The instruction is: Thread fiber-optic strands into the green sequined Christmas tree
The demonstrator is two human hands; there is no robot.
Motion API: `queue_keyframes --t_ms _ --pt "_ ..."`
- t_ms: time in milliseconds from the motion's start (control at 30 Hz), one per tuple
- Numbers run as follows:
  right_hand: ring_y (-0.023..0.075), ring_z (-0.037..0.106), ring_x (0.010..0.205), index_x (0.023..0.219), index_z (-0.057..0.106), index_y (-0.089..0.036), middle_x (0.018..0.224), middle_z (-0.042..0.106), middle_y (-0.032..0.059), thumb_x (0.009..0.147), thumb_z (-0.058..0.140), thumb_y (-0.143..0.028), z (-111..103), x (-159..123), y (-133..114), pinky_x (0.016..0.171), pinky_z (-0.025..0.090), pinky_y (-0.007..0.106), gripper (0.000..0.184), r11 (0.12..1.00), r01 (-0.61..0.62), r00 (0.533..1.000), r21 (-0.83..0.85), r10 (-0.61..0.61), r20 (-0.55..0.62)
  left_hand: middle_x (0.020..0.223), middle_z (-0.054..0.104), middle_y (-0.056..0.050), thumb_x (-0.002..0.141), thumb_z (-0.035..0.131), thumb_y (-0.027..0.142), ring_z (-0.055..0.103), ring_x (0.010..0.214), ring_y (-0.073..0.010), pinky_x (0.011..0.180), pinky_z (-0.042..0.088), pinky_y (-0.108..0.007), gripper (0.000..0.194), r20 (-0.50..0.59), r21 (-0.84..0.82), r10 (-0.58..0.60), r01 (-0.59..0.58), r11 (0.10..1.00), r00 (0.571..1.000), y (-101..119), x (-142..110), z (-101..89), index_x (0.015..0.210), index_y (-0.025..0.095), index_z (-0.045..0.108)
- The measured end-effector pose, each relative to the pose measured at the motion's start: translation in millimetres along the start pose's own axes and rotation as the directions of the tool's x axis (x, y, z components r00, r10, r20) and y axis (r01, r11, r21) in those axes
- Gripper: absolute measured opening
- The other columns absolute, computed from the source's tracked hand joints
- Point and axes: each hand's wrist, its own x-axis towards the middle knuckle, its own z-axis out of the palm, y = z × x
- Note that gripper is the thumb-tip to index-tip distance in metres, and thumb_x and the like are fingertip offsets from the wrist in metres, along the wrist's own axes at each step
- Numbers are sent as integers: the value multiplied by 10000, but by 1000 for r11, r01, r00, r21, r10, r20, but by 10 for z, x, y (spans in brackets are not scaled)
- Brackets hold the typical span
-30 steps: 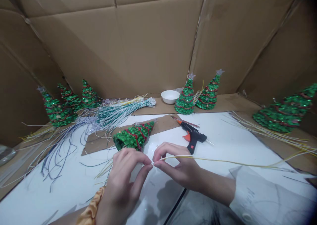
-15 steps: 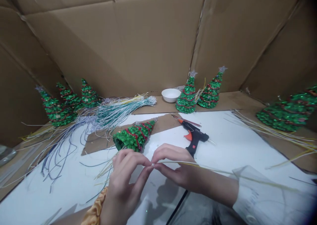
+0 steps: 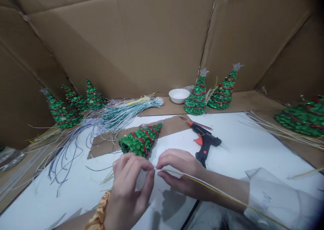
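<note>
The thumb and forefinger of my right hand [image 3: 182, 169] are pinched on the end of thin white and yellow wires [image 3: 215, 188], which trail back over my wrist and sleeve. Facing it, a small gap away, my left hand [image 3: 134, 181] has its thumb and forefinger pressed together at the tips; what they pinch is too small to make out. Just beyond my left fingers a green miniature Christmas tree [image 3: 141, 139] with red garland lies on its side, its hollow base towards me. A black and orange glue gun [image 3: 206, 142] lies beyond my right hand.
Bundles of thin green-and-white wires [image 3: 126, 112] and dark blue wires [image 3: 64, 155] spread at the left. A white bowl [image 3: 179, 95] stands at the back beside decorated trees [image 3: 196, 98]. More wires [image 3: 286, 132] lie at the right. Cardboard walls [image 3: 162, 41] enclose the table.
My fingertips, touching before, have parted slightly. The wires now sag lower across my right forearm. The whole view has shifted a little, so the scene sits further right.
</note>
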Motion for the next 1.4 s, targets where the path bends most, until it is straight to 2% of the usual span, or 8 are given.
queue_keyframes --t_ms 67,167,300,400,533,900,1067,1400 --pt "123 559 703 825 546 -138 751 618 61 798 515 -123 -11 62 18 654 448 231 44 999 -18 999 41 17 30 758 538 -9 780 522 64 425 799 -181 747 301 -330 142 -9 11 -4 4 1000 1000 -38 8 -2 811 192 470" --pt "108 554 699 773 555 -148 751 607 35 792 517 -131 -54 158 43 650 436 212 46 974 -219 975 61 217 42 813 515 -14 788 519 86 438 812 -172 754 321 -316 141 -104 -14 -36 35 999 994 -143 1 32 868 192 472" --pt "101 539 649 721 543 -167 692 594 -7 794 502 -162 -86 261 135 581 402 200 84 860 -509 859 18 510 -43 804 415 1 813 488 172 434 741 -146 671 363 -267 113 -284 -276 -291 213 937 914 -307 -52 109 872 209 400" --pt "99 527 629 745 530 -171 691 578 -14 821 466 -206 -32 313 229 570 394 203 105 850 -526 848 28 527 -62 787 406 13 852 441 271 440 688 -130 608 379 -239 82 -130 -469 -515 405 785 847 -354 -79 146 874 223 378" --pt "104 536 601 717 548 -160 659 591 -7 803 467 -175 92 365 293 589 390 215 118 876 -479 878 -53 477 -43 798 451 15 851 434 386 474 725 -139 662 399 -257 171 38 -503 -651 577 643 758 -317 -77 138 890 223 404" --pt "106 537 587 723 586 -140 663 620 13 798 465 -130 192 433 249 575 372 206 143 859 -444 890 -255 455 -19 1151 563 -65 817 481 435 488 1090 -225 923 370 -330 361 208 -599 -659 627 498 723 -322 -45 206 1096 210 518" --pt "127 553 672 736 581 -143 722 625 30 809 474 -148 225 441 266 639 381 226 130 850 -424 895 -313 447 1 1062 607 -47 807 521 403 522 1040 -214 886 400 -302 323 268 -704 -561 557 441 783 -376 -15 263 1052 193 541" --pt "158 564 738 739 571 -135 767 626 56 804 483 -132 269 445 254 671 382 244 109 797 -379 901 -471 434 10 918 638 -18 771 578 374 556 945 -196 783 436 -267 218 309 -734 -565 569 370 765 -400 -8 298 887 189 574"
